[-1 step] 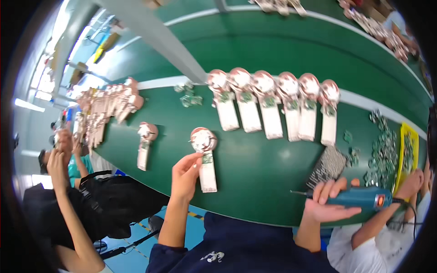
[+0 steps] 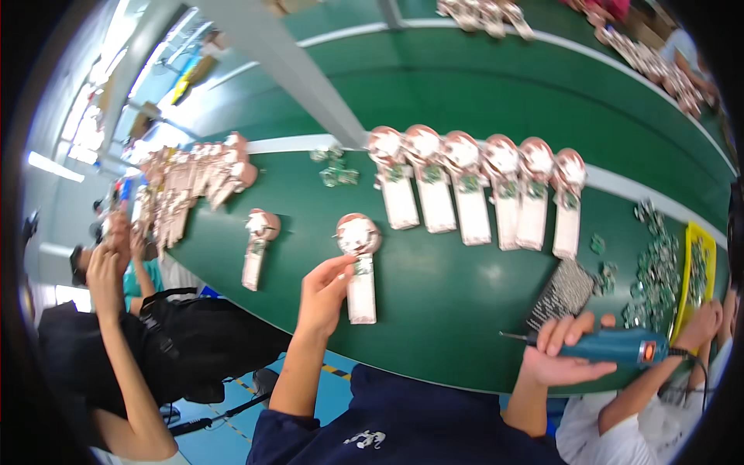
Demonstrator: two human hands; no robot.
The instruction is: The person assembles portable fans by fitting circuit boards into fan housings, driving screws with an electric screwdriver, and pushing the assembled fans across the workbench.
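Currently left hand (image 2: 321, 294) touching pale device (image 2: 363, 285), grip unclear; right hand (image 2: 554, 366) clamped round blue screwdriver (image 2: 616, 346).

Handheld-fan housing (image 2: 362, 298) on worktable (image 2: 434, 325), in front of the person, left hand (image 2: 327, 288) at its left side, fingers over the handle just below the head; single housing (image 2: 253, 265) to its left, apart; heap of housings (image 2: 190, 182) farther left and back; row of six housings (image 2: 436, 207) behind and to the right; small parts cluster (image 2: 339, 176) behind, left of that row; screw plate (image 2: 563, 292) in front of the row's right end; right hand (image 2: 564, 350) at front right, electric screwdriver (image 2: 608, 346) in it, bit toward the left; parts pile (image 2: 653, 275) right of screw plate; bin (image 2: 685, 283) beyond that, parts inside.
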